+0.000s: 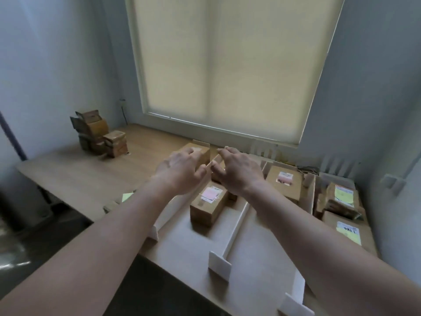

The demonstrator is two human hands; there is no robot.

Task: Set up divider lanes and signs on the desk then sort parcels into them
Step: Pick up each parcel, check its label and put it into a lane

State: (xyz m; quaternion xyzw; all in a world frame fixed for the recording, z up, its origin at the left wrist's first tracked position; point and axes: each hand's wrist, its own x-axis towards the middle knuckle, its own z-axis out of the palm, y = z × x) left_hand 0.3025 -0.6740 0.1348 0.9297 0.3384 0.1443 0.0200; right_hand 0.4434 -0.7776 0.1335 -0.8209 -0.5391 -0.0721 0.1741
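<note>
White divider strips stand on the wooden desk (68, 176): a left one (173, 206), a middle one (237, 226), and others further right (311, 197). A brown parcel with a pink label (208, 204) lies in the lane between the first two. My left hand (180, 172) hovers, fingers spread, over a plain brown box (202, 153) at the far end of the left divider. My right hand (237, 172) is held beside it over that lane's far end, fingers loosely spread. Neither hand visibly grips anything. A small white card (200, 143) stands behind the box.
Another pink-labelled parcel (284, 181) lies in the lane to the right, and yellow-labelled parcels (341, 197) fill the rightmost lane. A stack of brown parcels (98, 135) stands at the desk's far left corner. A yellow note (127, 197) lies near the front edge. A blinded window (227, 65) is behind.
</note>
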